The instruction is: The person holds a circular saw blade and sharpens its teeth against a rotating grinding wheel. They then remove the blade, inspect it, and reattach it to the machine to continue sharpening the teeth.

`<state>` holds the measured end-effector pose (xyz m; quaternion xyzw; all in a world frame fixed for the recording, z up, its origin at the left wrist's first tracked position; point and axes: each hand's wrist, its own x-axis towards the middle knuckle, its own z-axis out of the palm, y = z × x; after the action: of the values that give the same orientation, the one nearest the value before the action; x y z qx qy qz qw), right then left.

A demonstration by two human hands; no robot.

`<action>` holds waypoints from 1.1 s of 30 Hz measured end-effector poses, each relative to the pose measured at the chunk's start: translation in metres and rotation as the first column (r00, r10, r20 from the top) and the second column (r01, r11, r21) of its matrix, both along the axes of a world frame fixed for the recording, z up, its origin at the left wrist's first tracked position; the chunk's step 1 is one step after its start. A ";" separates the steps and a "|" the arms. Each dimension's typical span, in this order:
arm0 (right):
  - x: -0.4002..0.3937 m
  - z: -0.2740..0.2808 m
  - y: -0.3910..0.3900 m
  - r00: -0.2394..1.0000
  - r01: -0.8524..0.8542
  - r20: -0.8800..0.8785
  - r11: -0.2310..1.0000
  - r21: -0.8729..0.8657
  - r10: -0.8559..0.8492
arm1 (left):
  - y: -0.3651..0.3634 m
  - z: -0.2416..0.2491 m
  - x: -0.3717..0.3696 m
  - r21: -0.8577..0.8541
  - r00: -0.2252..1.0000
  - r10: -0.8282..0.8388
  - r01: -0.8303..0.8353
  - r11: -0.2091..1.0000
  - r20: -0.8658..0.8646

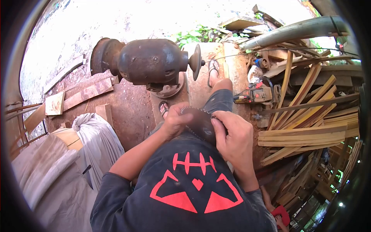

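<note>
A dark, round circular saw blade (200, 124) with a toothed rim is held over my lap. My left hand (177, 120) grips its left side, thumb lying on the flat face. At the blade's right edge, my right hand (235, 133) is closed in a pinch, with a small dark tip (213, 116) showing by the thumb and forefinger; I cannot tell what it is. Beyond my hands stands a rusty electric motor (152, 62) on a round base, with a thin disc (196, 62) on its right-hand shaft.
A chainsaw (255, 94) lies on the ground to the right, beside stacked wooden strips (305, 133). Grey cloth (96, 135) drapes over something at left, near loose boards (87, 94). Part of another person in red (281, 215) shows at lower right.
</note>
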<state>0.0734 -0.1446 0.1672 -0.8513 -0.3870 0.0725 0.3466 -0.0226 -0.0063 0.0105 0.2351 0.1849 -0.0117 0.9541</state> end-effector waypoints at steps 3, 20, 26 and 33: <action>0.003 -0.002 0.000 1.000 0.001 0.000 1.000 0.007 -0.001 | 0.000 0.001 0.002 -0.013 1.000 -0.004 0.004 1.000 -0.004; 0.060 -0.070 0.002 0.939 0.113 -0.314 0.988 -0.107 -0.142 | -0.002 -0.012 0.005 0.240 0.969 0.090 -0.033 0.970 -0.231; 0.067 -0.116 0.007 0.891 0.185 -0.393 0.972 -0.144 -0.228 | 0.005 -0.011 0.010 0.422 0.934 0.111 0.045 0.906 -0.338; 0.081 -0.133 0.017 0.860 0.167 -0.468 0.978 -0.123 -0.205 | 0.006 -0.021 0.017 0.450 0.907 0.168 0.026 0.893 -0.385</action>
<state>0.1545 -0.1281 0.0340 -0.8533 -0.2024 0.2615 0.4032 -0.0056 -0.0001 -0.0109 0.4321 0.3892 0.0169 0.8133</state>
